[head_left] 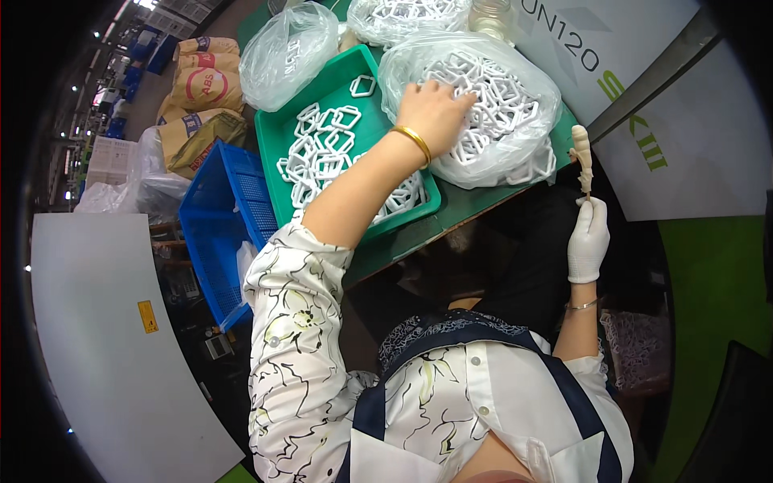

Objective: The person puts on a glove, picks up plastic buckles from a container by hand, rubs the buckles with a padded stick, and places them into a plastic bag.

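My bare left hand (pixel 436 119), with a gold bangle at its wrist, rests on white plastic link-shaped frames (pixel 488 95) heaped in a clear plastic bag (pixel 527 66). Its fingers are spread and bent over the pieces, and I see none lifted. White-gloved, my right hand (pixel 589 245) is raised off the table's right side. Its fingertips pinch the thin end of a stick-like tool with a lumpy cream wrapping (pixel 581 157), held upright. Beneath my left forearm is a green tray (pixel 272 153) with many similar white frames (pixel 326 153) lying loose; the forearm hides part of it.
More clear bags (pixel 291 56) stand at the back of the green table (pixel 475 203), beside a clear jar (pixel 491 16). A blue crate (pixel 213 217) adjoins the tray's left side. Paper sacks (pixel 208 80) lie farther left. A large grey-white machine panel (pixel 684 145) borders the right.
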A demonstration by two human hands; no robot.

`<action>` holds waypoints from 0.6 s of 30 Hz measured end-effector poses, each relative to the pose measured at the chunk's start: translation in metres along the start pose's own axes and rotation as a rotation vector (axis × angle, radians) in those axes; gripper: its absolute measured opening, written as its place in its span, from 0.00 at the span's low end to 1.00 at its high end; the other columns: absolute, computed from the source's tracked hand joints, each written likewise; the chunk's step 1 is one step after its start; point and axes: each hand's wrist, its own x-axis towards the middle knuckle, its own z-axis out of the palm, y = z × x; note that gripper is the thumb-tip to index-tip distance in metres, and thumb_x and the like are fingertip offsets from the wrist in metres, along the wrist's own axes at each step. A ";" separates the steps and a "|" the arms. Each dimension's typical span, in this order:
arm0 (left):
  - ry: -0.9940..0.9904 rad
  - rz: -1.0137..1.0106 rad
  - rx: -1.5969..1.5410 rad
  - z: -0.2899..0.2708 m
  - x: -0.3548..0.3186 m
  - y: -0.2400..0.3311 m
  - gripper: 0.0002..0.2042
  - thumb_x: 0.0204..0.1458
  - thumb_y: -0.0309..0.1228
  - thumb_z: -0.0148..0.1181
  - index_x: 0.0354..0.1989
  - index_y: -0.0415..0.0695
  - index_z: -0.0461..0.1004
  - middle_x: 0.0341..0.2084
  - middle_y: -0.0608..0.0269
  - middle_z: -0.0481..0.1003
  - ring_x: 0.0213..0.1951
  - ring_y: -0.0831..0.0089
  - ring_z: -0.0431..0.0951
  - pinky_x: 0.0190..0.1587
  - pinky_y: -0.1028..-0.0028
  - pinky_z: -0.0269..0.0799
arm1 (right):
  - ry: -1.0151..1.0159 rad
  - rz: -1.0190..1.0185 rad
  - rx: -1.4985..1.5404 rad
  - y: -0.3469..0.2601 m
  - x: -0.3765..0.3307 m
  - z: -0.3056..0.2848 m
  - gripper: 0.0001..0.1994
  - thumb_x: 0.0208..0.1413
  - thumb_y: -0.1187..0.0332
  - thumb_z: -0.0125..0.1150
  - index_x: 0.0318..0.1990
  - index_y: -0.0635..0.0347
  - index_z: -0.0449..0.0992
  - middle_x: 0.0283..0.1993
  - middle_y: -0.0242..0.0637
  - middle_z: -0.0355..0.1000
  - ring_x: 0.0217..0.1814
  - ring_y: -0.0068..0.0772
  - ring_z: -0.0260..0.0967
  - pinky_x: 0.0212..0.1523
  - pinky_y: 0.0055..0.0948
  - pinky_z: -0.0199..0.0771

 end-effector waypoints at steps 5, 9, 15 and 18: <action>0.074 0.012 0.295 -0.003 -0.001 -0.004 0.19 0.54 0.33 0.56 0.55 0.62 0.77 0.52 0.62 0.75 0.57 0.63 0.71 0.56 0.58 0.64 | -0.025 0.056 -0.013 -0.005 0.000 -0.002 0.12 0.71 0.63 0.45 0.45 0.61 0.73 0.39 0.41 0.76 0.38 0.41 0.74 0.41 0.34 0.72; 0.006 0.136 -0.022 -0.004 -0.022 -0.011 0.12 0.55 0.37 0.59 0.47 0.57 0.81 0.55 0.62 0.74 0.60 0.60 0.68 0.60 0.56 0.62 | -0.007 0.021 -0.029 -0.001 -0.001 0.000 0.12 0.71 0.63 0.45 0.45 0.61 0.73 0.38 0.42 0.76 0.37 0.42 0.74 0.40 0.35 0.72; 0.328 0.047 -0.368 -0.066 -0.072 -0.031 0.07 0.49 0.28 0.68 0.34 0.43 0.76 0.44 0.60 0.77 0.50 0.63 0.76 0.54 0.68 0.70 | -0.009 -0.002 -0.054 -0.010 -0.003 0.006 0.12 0.70 0.62 0.45 0.45 0.60 0.73 0.39 0.42 0.76 0.38 0.45 0.75 0.40 0.37 0.73; 0.882 0.011 -0.634 -0.115 -0.096 -0.010 0.06 0.55 0.28 0.63 0.30 0.42 0.73 0.40 0.60 0.73 0.42 0.64 0.75 0.48 0.69 0.69 | 0.017 0.016 -0.102 -0.004 -0.003 0.001 0.12 0.70 0.62 0.45 0.45 0.59 0.73 0.39 0.42 0.77 0.39 0.47 0.76 0.40 0.39 0.73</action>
